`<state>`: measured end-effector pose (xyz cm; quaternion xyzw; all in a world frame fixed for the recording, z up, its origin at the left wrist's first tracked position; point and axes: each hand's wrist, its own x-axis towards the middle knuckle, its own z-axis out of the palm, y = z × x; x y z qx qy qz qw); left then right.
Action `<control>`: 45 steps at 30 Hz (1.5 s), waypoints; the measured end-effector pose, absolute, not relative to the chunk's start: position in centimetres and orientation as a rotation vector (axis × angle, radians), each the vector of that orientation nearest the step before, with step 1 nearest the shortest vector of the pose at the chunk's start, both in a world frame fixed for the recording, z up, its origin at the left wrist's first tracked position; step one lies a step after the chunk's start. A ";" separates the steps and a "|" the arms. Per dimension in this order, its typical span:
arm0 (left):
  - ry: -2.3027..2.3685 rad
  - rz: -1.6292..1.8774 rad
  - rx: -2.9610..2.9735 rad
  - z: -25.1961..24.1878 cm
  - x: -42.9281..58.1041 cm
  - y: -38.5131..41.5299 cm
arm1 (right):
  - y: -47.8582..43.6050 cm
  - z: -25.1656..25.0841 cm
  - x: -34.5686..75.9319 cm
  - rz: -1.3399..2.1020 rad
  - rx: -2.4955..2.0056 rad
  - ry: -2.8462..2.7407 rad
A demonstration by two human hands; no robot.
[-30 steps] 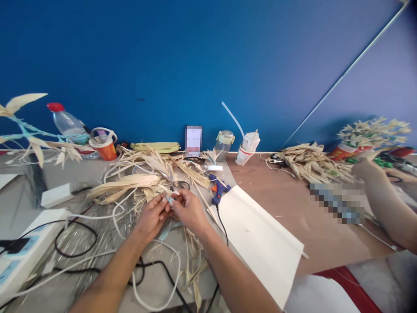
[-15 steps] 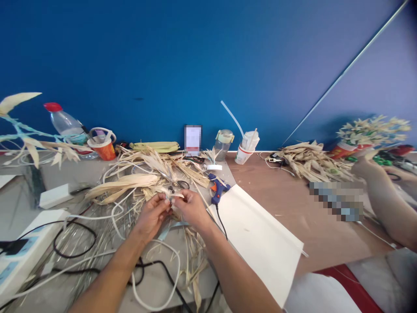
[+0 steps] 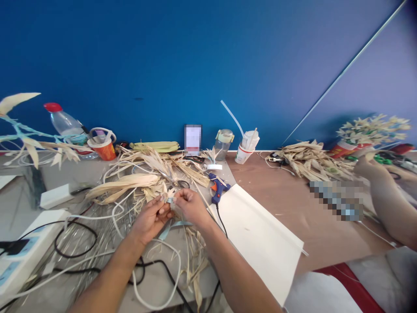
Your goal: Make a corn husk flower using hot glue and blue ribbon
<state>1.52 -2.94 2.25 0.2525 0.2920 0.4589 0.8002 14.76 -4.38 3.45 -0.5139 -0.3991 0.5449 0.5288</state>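
Between my hands is a small husk flower (image 3: 167, 193), its pale pointed pieces upright and a bit of pale blue strip (image 3: 170, 200) at its base. My left hand (image 3: 151, 219) is closed in a pinch around the flower's lower part. From the other side, my right hand (image 3: 192, 209) pinches thumb and finger at the blue strip; its exact grip is partly hidden. Dry corn husks (image 3: 127, 184) lie just beyond the left hand. Close behind the fingers are the black handles of scissors (image 3: 183, 184). A blue glue gun (image 3: 219, 189) lies right of my right hand.
A white sheet (image 3: 257, 243) lies to the right. Cables and a power strip (image 3: 35, 239) crowd the left. Along the wall stand a phone (image 3: 193, 140), a clear bottle (image 3: 223, 145) and paper cups (image 3: 244, 154). At right, another person's arm (image 3: 384, 195) reaches over the table.
The pale husk piece that lay across between my fingers now stands upright, with the blue strip showing at its base. My right fingers have shifted slightly right.
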 end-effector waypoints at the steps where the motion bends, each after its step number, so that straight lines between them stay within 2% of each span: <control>1: 0.631 0.982 0.542 2.2 1.6 -3.0 | -4.3 3.4 14.8 1.295 -1.233 -0.956; 15: 0.738 0.993 0.720 2.8 1.9 -3.1 | -4.4 3.7 15.9 1.146 -1.296 -1.200; 21: 0.940 1.131 0.936 1.9 2.5 -2.9 | -4.9 4.3 16.1 0.492 -1.431 -1.259; 27: 1.061 1.224 1.039 1.4 2.3 -2.8 | -5.4 4.8 14.7 0.879 -1.299 -1.355; 34: 1.003 1.270 1.065 1.7 2.7 -3.3 | -5.3 4.6 13.6 1.002 -1.342 -1.008; 45: 0.683 1.194 0.692 2.4 2.6 -3.3 | -5.2 4.3 12.8 1.415 -0.858 -0.579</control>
